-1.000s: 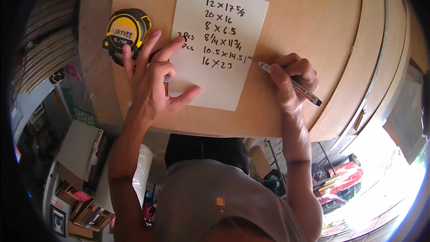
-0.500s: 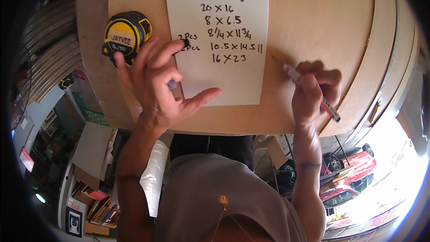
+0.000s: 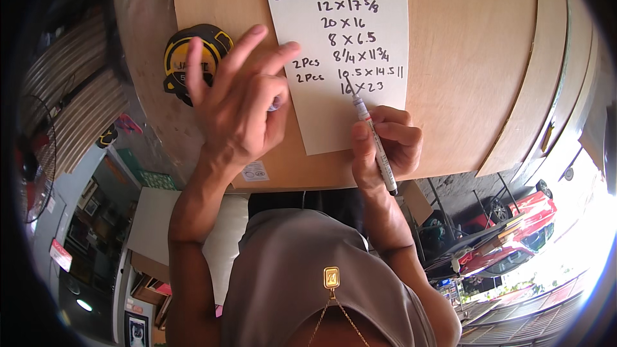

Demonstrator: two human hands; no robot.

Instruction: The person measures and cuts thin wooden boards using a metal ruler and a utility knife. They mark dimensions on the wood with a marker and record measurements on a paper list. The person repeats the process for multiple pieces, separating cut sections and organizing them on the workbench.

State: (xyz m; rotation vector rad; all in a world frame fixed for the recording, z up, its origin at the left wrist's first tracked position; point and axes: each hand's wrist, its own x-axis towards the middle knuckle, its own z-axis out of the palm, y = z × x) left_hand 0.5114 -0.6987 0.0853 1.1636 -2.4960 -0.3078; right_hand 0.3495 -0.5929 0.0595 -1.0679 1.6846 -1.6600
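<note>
My right hand (image 3: pixel 393 138) is closed around a marker (image 3: pixel 376 138) with a white barrel, a red band and a black end. The marker's tip points at the lower lines of handwriting on a white sheet (image 3: pixel 328 125); whether it touches cannot be told. Over the table at the sheet's left edge is my left hand (image 3: pixel 241 103), its outer fingers spread. A small bluish-grey piece (image 3: pixel 275 104) shows in its curled part, mostly hidden. Behind those fingers lies a yellow and black tape measure (image 3: pixel 215 42), partly covered.
The sheet lies on a light wooden board (image 3: pixel 450 90), whose near edge runs just before my body. A small white label (image 3: pixel 255 171) is on the board by my left wrist. Beyond the board, a red car (image 3: pixel 514 238) is at right and a fan (image 3: pixel 32 173) at left.
My right hand has moved left with the marker, from beside the sheet to over its handwriting. My left hand has shifted slightly, its fingers spread. The view has moved a little.
</note>
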